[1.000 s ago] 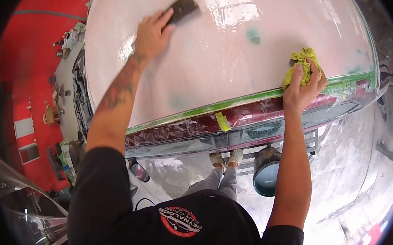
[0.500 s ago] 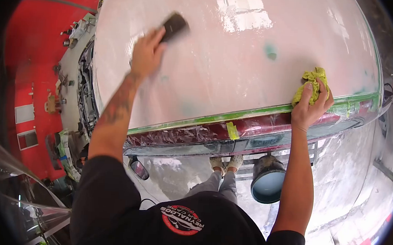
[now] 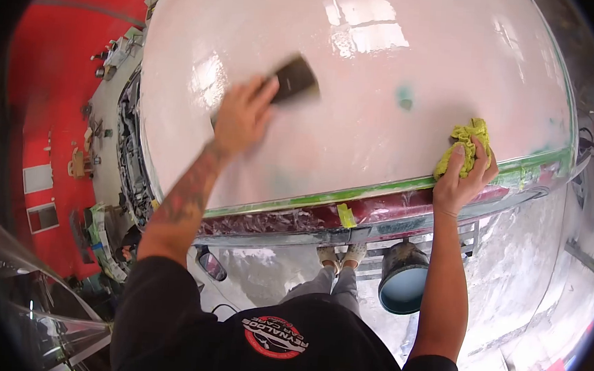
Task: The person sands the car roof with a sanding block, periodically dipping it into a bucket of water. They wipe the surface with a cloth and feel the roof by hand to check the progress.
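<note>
My left hand (image 3: 243,116) is closed over a long, dark sanding block (image 3: 296,81), pressed flat on the wet, pale pinkish car roof (image 3: 342,133). The block's dark end sticks out past my fingers, and the palm hides its middle. Near the roof's lower right edge, my right hand (image 3: 464,180) grips a crumpled yellow-green cloth (image 3: 463,134) that rests on the surface. A greenish patch (image 3: 404,96) shows on the roof between the two hands. Green masking tape (image 3: 317,197) runs along the roof edge nearest me.
Below the tape is the dark red, film-covered car side (image 3: 274,215) with a yellow tape piece (image 3: 346,216). A black bucket of water (image 3: 403,289) stands by my feet (image 3: 340,255). The side mirror (image 3: 212,265) juts out at left. Parts and tools lie along the red wall (image 3: 41,99).
My left hand has slid the sanding block right and toward me across the roof. My right hand and the cloth sit slightly lower in view.
</note>
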A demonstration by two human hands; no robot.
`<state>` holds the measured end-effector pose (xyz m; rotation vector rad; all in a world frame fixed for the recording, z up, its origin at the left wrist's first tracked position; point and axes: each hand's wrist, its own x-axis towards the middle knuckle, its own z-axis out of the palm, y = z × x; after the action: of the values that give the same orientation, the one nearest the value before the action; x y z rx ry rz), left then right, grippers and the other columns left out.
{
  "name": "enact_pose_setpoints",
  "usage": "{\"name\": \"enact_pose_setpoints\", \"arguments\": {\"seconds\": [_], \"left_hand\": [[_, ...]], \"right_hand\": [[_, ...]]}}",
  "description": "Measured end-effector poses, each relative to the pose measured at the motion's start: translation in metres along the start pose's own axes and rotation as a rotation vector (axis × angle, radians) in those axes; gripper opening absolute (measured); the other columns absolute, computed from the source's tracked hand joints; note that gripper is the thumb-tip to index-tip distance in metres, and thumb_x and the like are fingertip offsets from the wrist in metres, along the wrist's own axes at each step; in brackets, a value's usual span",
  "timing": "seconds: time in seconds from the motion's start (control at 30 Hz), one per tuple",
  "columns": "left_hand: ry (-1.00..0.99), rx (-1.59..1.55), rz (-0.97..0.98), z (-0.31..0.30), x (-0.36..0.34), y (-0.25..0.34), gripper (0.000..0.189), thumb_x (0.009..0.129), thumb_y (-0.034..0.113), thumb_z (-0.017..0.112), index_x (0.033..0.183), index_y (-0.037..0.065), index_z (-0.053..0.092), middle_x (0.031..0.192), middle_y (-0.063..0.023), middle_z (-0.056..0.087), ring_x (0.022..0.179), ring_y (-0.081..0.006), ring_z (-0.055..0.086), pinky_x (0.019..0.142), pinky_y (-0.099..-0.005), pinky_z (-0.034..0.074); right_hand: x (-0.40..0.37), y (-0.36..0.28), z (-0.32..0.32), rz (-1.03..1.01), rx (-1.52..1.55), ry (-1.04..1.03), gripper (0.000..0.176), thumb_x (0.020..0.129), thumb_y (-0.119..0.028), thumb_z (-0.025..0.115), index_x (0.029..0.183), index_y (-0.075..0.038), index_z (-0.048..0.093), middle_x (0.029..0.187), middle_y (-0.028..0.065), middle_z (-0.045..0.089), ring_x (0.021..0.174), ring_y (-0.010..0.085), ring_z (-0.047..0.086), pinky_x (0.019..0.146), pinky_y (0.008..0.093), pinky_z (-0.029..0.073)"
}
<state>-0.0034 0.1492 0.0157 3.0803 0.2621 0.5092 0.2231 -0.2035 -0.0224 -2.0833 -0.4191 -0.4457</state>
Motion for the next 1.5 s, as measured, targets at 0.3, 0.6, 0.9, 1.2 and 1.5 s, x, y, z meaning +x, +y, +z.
{"name": "enact_pose_setpoints", "arguments": {"seconds": [0.3, 0.6, 0.9, 1.2, 1.5], "left_hand": [[0.013, -0.056, -0.110, 0.009, 0.041, 0.091, 0.050, 0.088, 0.017, 0.066, 0.137, 0.014, 0.062, 0.134, -0.0184, 0.058, 0.107, -0.0365, 0.059, 0.094, -0.0518, 0.045], [0.032, -0.054, 0.046, 0.036, 0.171, 0.004, 0.046, 0.094, 0.027, 0.061, 0.138, 0.013, 0.059, 0.123, -0.0118, 0.062, 0.101, -0.0375, 0.057, 0.087, -0.0483, 0.047], [-0.103, -0.267, 0.254, 0.017, 0.072, 0.133, 0.056, 0.085, 0.023, 0.071, 0.140, 0.018, 0.060, 0.138, -0.0142, 0.056, 0.114, -0.0330, 0.057, 0.096, -0.0506, 0.045], [0.188, -0.002, -0.113, 0.070, 0.219, 0.002, 0.042, 0.094, 0.026, 0.061, 0.134, 0.014, 0.062, 0.125, -0.0086, 0.063, 0.105, -0.0356, 0.058, 0.090, -0.0483, 0.046], [-0.131, -0.136, 0.326, 0.012, 0.096, 0.053, 0.050, 0.091, 0.024, 0.065, 0.140, 0.016, 0.059, 0.140, -0.0139, 0.055, 0.116, -0.0328, 0.056, 0.099, -0.0487, 0.044]], "right_hand": [[0.002, 0.000, -0.001, 0.011, -0.021, -0.010, 0.034, 0.093, -0.025, 0.069, 0.121, -0.007, 0.068, 0.129, 0.0182, 0.048, 0.118, 0.0358, 0.049, 0.101, 0.0479, 0.042], [0.001, 0.001, -0.001, 0.005, -0.007, -0.003, 0.034, 0.091, -0.025, 0.070, 0.121, -0.007, 0.068, 0.128, 0.0188, 0.049, 0.120, 0.0368, 0.048, 0.102, 0.0487, 0.041], [0.003, -0.002, -0.002, 0.007, -0.040, -0.020, 0.034, 0.091, -0.023, 0.069, 0.121, -0.007, 0.068, 0.128, 0.0191, 0.049, 0.119, 0.0367, 0.048, 0.103, 0.0481, 0.040], [0.001, -0.001, -0.003, 0.000, -0.026, -0.020, 0.034, 0.090, -0.022, 0.069, 0.120, -0.006, 0.068, 0.128, 0.0195, 0.049, 0.118, 0.0365, 0.049, 0.101, 0.0482, 0.042], [0.002, -0.003, -0.001, 0.008, -0.025, -0.024, 0.033, 0.090, -0.020, 0.069, 0.120, -0.005, 0.067, 0.128, 0.0197, 0.049, 0.119, 0.0367, 0.049, 0.100, 0.0477, 0.043]]}}
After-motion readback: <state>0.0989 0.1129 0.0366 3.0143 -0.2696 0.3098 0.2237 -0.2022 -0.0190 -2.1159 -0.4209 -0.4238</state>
